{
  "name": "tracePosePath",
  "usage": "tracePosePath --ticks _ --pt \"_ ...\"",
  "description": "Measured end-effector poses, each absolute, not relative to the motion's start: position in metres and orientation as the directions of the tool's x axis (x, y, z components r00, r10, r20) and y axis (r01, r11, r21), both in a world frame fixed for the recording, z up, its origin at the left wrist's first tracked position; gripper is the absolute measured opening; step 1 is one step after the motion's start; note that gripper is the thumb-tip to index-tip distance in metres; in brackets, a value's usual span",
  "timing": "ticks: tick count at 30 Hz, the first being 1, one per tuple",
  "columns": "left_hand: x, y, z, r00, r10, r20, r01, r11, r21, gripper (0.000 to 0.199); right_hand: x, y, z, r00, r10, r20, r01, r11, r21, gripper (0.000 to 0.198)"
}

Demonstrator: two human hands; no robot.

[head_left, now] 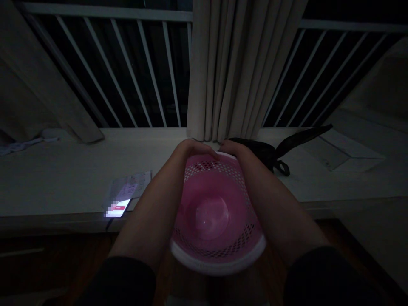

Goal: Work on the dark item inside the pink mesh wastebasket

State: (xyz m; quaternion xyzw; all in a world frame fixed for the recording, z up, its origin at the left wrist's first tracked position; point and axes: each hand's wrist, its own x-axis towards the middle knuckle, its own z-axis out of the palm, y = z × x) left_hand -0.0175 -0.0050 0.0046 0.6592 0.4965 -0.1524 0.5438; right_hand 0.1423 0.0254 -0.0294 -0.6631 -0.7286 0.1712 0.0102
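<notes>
Pink plastic with a white rim: a round basket (210, 221) fills the middle of the head-camera view, its open mouth tipped toward the wearer. Rows of small holes ring its wall above a solid, shiny base. Two bare forearms in dark sleeves reach along either side of it to its far edge. The left hand (199, 148) is bent over that edge, thumb against the rim and fingers closed round it, though their tips are hidden. Just beside it, the right hand (233, 147) is also closed on the rim, its fingers mostly out of sight. The basket is held up in front of a pale ledge (79, 170), above a dim wooden floor (81, 259). On the ledge, to the left, a phone (119, 208) with a lit screen lies at the front beside a printed sheet (140, 182). Right of the hands sits a black bag (259, 148), one strap sticking out. Beige curtains (229, 63) hang behind, between white railings (111, 15) against darkness.
</notes>
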Motion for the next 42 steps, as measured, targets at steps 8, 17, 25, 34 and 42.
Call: tracePosePath --ticks 8,17,25,34,42 --pt "-0.017 0.001 0.004 0.511 0.547 -0.663 0.842 -0.164 0.514 0.058 0.138 0.013 -0.025 -0.093 0.866 -0.491 0.953 -0.065 -0.295 0.023" --pt "-0.02 0.005 -0.002 0.542 0.543 -0.641 0.825 -0.199 0.528 0.062 0.128 0.01 -0.022 -0.087 0.894 -0.439 0.977 -0.01 -0.214 0.027" --pt "-0.017 -0.003 0.001 0.52 0.456 -0.722 0.837 -0.1 0.538 0.06 0.126 0.003 -0.02 -0.036 0.98 -0.196 0.982 -0.001 -0.186 0.044" --pt "-0.016 -0.002 -0.002 0.584 0.451 -0.675 0.794 -0.148 0.589 0.051 0.128 0.002 -0.016 0.041 0.986 0.164 0.948 0.013 -0.319 0.036" --pt "-0.017 -0.003 -0.001 0.566 0.491 -0.663 0.803 -0.143 0.579 0.056 0.127 0.0 -0.015 0.045 0.98 0.195 0.941 0.024 -0.337 0.034"
